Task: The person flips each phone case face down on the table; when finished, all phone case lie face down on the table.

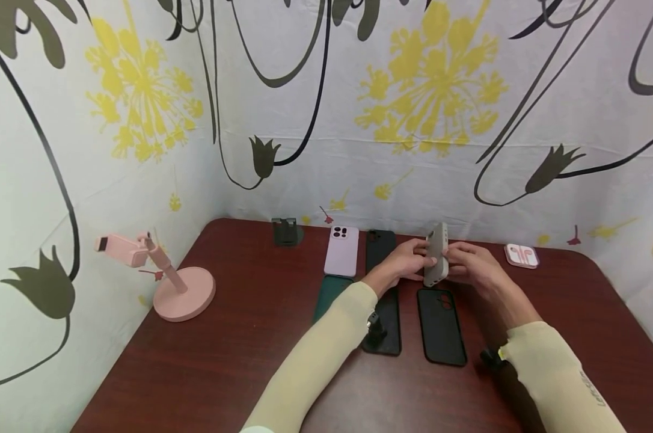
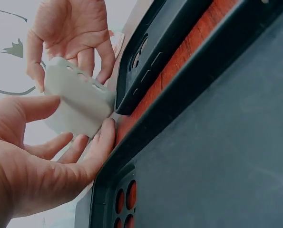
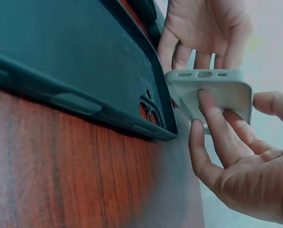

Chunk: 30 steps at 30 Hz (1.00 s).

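A light grey phone case (image 1: 437,252) is held up on its edge between both hands over the back of the table. My left hand (image 1: 406,260) grips it from the left, thumb on its outer face in the left wrist view. From the other side my right hand (image 1: 475,267) holds it, with fingertips (image 3: 208,99) against its hollow inner side and the thumb at its edge. Just in front of it lies a black phone case (image 1: 442,328), its raised rim and camera cutout showing in the right wrist view. Another black phone case (image 1: 389,328) lies partly under the left forearm.
Left of the hands lie a lilac phone case (image 1: 341,252), a green case (image 1: 329,294) and a further black case (image 1: 379,243). A dark folding stand (image 1: 287,233) is behind. A pink phone stand (image 1: 183,294) stands left; a small earphone box (image 1: 521,256) lies right.
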Tool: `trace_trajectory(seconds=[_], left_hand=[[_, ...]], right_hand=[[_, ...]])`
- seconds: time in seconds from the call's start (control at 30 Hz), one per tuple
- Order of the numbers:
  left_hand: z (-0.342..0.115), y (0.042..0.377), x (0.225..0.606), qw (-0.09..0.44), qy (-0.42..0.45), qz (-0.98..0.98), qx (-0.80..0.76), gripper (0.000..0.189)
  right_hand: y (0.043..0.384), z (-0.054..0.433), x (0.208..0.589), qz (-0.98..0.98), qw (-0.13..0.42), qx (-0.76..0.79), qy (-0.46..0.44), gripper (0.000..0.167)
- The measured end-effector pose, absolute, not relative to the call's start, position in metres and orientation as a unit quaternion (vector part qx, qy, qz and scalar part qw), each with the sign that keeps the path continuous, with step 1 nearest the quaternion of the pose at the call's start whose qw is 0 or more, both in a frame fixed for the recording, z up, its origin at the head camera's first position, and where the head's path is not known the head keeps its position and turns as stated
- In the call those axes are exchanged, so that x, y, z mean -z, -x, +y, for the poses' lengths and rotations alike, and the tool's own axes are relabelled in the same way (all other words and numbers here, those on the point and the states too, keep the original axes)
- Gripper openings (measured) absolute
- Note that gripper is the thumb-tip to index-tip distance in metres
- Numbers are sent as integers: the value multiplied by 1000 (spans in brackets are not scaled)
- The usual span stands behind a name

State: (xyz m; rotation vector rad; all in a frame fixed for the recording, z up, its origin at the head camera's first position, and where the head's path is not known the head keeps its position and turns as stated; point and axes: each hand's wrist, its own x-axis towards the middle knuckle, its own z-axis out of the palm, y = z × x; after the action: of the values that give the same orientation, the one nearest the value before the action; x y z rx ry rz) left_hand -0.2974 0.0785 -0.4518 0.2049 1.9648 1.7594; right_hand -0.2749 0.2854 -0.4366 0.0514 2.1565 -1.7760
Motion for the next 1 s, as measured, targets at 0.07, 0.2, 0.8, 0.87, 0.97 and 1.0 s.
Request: trace_trajectory(seconds=[0.07,0.2,0.8,0.87,0.97,1.0], left_hand=[[77,297,452,234,-81,729,-639,56],[75,296,451,220,-89,732,-638,62],[74,298,449,192,-46,758,-622,78],[73,298,450,188,-48,758,-622,76],[73,298,450,180,-50,755,-628,75],[72,297,450,175,-53,756,-628,75]], right_hand=[[274,285,437,756,172,631,-20,34],[273,287,439,746,172,643,-15,30],[272,297,450,672,184,718,9,14],[272,299,453,664,188,724,13,17],[274,301,457,656,186,731,22,19],[274,302,458,658,184,729,23,19]])
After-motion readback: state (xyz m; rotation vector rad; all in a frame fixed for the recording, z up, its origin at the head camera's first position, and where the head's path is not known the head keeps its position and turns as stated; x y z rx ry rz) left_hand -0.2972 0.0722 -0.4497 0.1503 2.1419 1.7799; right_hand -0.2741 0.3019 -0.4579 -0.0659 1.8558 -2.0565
